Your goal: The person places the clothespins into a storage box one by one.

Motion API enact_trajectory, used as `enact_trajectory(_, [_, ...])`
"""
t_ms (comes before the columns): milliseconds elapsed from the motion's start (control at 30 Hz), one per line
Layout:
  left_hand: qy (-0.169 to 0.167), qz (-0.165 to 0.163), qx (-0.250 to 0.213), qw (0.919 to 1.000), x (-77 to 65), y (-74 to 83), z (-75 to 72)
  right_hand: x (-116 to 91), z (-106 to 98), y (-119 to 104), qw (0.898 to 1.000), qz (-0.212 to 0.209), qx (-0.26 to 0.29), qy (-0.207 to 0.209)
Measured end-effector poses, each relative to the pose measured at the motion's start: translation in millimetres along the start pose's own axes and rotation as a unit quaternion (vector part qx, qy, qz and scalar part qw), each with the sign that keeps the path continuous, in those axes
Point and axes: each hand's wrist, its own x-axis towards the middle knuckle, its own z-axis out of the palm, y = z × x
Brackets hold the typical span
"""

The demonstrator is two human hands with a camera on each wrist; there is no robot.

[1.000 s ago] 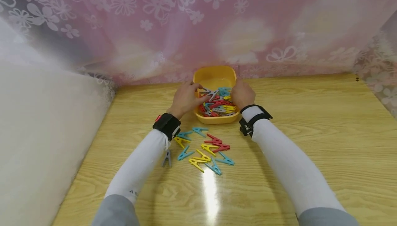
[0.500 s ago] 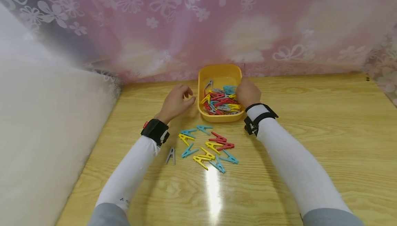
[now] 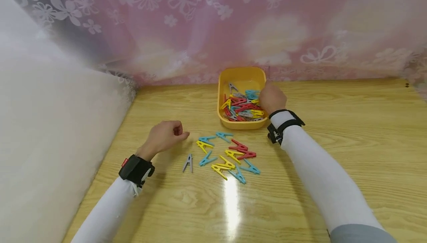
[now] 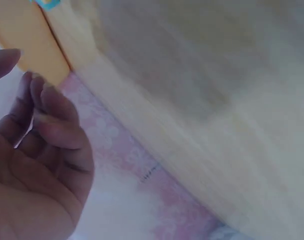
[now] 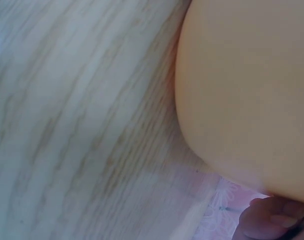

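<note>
My right hand (image 3: 272, 97) grips the right rim of a yellow plastic basket (image 3: 241, 125). In the right wrist view, the basket's wall (image 5: 242, 90) fills the right side and curled fingers (image 5: 267, 215) show at its edge. Red, blue, yellow and grey clothespins lie piled in the basket's near half. My left hand (image 3: 165, 136) is over the table to the left with nothing in it, its fingers loosely bent. A grey clothespin (image 3: 188, 161) is the closest one below it. In the left wrist view, the bent fingers (image 4: 61, 105) and the thumb stand apart.
Several loose clothespins lie in front of the basket, among them a yellow clothespin (image 3: 204, 146), a red clothespin (image 3: 247, 154) and a blue clothespin (image 3: 251, 167). A pink flowered curtain (image 3: 200, 43) hangs behind the wooden table (image 3: 333, 132). A white wall (image 3: 60, 124) stands at left.
My left hand has let go of a grey clothespin in the basket, then drawn back to the left and nearer to me. The right hand has stayed on the rim. The view has shifted slightly.
</note>
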Motion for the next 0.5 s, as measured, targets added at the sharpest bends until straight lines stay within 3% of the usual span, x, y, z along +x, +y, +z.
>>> enact_trajectory(300, [-0.049, -0.063, -0.035, 0.9962, -46.2, 5.3, 15.6, 1, -2, 2, 1.0, -0.001, 0.006, 0.002])
enact_trajectory(500, [-0.072, -0.103, -0.004, 0.992, -63.8, 19.7, 26.7, 1, -1, 1, 1.0, -0.004, 0.006, 0.005])
